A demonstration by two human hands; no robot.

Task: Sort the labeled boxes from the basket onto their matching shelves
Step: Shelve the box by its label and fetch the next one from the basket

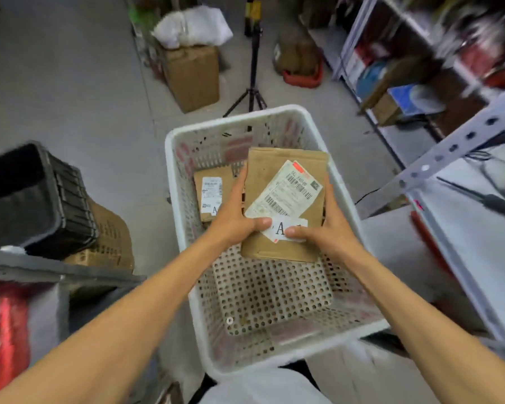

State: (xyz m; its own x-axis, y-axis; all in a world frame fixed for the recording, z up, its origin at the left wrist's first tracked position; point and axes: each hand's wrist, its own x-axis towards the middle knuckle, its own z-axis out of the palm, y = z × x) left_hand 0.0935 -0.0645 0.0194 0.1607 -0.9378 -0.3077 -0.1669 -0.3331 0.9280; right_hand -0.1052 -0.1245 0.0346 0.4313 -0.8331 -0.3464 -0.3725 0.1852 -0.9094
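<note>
Holding a flat brown box [270,173] in both hands over the white basket [236,118].

Left hand [233,220]: grasping the box's left edge, thumb on the top face, fingers wrapped along the side.

Right hand [331,228]: grasping the right edge, thumb on top, fingers running up that edge.

Both thumbs touch a small white sticker [283,228] marked with a letter A, close to the box's near edge. A larger shipping label [286,191] with barcodes sits crooked just beyond it, with a red patch at its far corner.

Box position: tilted, above the basket's holed floor, over the far half and nearer the right wall.

A second brown box [209,196] lies in the basket's far-left corner, partly hidden behind my left hand. Its label also shows an A.

Around the basket:
- Grey metal shelf [464,138] just beside the right wall.
- Black crate [27,196] off the left wall.
- Tripod [252,83] beyond the far rim.
- Tall carton [193,74] left of the tripod, with a white bag [193,24] on top.
</note>
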